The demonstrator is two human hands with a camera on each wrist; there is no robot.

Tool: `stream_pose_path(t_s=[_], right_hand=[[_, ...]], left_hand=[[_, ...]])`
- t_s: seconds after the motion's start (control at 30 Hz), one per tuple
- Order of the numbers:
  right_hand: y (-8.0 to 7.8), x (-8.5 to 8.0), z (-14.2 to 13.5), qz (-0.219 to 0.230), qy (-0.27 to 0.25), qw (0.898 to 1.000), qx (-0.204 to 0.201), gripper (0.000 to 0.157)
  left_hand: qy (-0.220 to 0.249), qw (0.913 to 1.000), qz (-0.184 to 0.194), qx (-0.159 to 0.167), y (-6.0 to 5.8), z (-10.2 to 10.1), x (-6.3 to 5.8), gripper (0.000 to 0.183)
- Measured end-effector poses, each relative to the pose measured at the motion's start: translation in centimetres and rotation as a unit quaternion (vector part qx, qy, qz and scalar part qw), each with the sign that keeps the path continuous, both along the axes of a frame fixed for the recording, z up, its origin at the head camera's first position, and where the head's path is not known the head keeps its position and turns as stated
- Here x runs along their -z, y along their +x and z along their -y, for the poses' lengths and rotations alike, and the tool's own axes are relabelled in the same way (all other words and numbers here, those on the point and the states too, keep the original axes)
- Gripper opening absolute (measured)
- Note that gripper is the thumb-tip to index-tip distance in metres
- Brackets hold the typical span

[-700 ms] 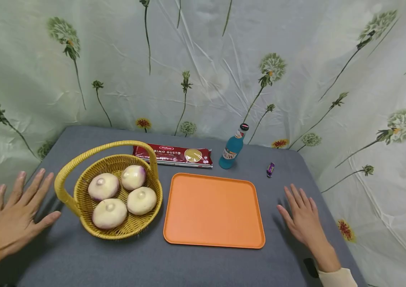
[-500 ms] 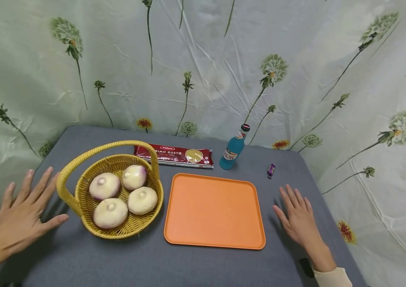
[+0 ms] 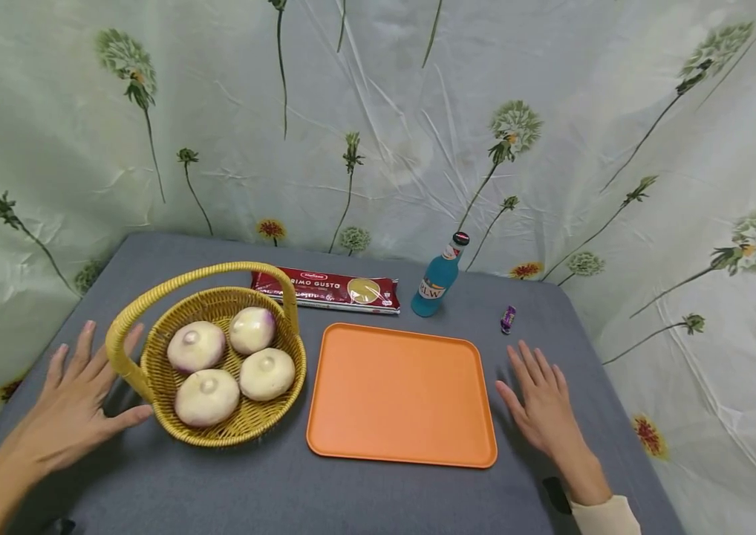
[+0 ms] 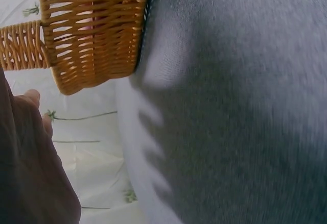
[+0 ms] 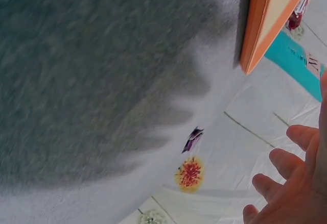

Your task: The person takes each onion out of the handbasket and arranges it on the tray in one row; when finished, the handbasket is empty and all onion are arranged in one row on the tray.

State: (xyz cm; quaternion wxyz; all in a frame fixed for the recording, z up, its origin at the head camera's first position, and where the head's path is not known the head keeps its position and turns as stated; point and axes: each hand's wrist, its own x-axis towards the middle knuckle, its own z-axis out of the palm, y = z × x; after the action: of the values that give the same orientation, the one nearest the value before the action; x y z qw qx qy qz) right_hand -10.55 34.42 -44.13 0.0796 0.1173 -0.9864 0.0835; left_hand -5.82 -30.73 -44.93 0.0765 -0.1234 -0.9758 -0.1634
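My left hand [image 3: 80, 405] hovers over the table at the left side of a yellow wicker basket [image 3: 247, 427], fingers spread and straight. Its fingertips overlap the basket's tall handle [image 3: 200, 269] in the head view. Several whitish, purple-tinged onions [image 3: 207, 399] lie inside. In the left wrist view the hand [image 4: 36, 168] is beside the basket's woven wall [image 4: 97, 40], with its shadow on the cloth. On the right, my other hand [image 3: 538, 405] is held above the table, fingers extended, just right of an orange tray [image 3: 401, 394]. Neither hand holds anything.
A red Primo Gusto pasta pack [image 3: 324, 290] lies behind the basket and tray. Beside it stands a blue bottle [image 3: 434, 282] with a dark cap. A small purple-wrapped candy [image 3: 508, 319] lies beyond the right hand. Flower-printed fabric [image 3: 405, 148] hangs behind the grey table.
My left hand has moved right, closer to the basket. My right hand has shifted left toward the tray. The basket, tray, bottle, pack and candy stay in place.
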Motion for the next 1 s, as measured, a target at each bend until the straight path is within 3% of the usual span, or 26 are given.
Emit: stream_pose_path(t_s=[0.33, 0.53, 0.67, 0.8, 0.9, 1.0], right_hand=[[-0.5, 0.0, 1.7, 0.003, -0.003, 1.000, -0.014, 0.065], [-0.4, 0.0, 2.9, 0.005, -0.008, 1.000, -0.021, 0.067], [-0.2, 0.0, 3.7, -0.003, -0.011, 0.999, -0.034, 0.066], [-0.1, 0.0, 4.5, -0.009, -0.016, 0.999, -0.046, 0.066], [-0.2, 0.1, 5.1, -0.014, -0.019, 0.998, -0.054, 0.066], [-0.3, 0.0, 5.7, -0.023, -0.020, 0.998, -0.062, 0.066]], left_hand=[[0.044, 0.9988, 0.002, 0.021, -0.2, -0.7, 0.6, 0.114], [0.096, 0.9934, -0.021, 0.059, -0.6, -1.2, 1.1, 0.117], [0.175, 0.9804, -0.022, 0.088, -0.8, -1.8, 1.5, 0.121], [0.266, 0.9586, 0.002, 0.100, -0.8, -2.5, 1.7, 0.124], [0.300, 0.9494, 0.010, 0.092, -0.8, -2.9, 1.6, 0.125], [0.314, 0.9459, 0.003, 0.082, -0.9, -3.2, 1.5, 0.124]])
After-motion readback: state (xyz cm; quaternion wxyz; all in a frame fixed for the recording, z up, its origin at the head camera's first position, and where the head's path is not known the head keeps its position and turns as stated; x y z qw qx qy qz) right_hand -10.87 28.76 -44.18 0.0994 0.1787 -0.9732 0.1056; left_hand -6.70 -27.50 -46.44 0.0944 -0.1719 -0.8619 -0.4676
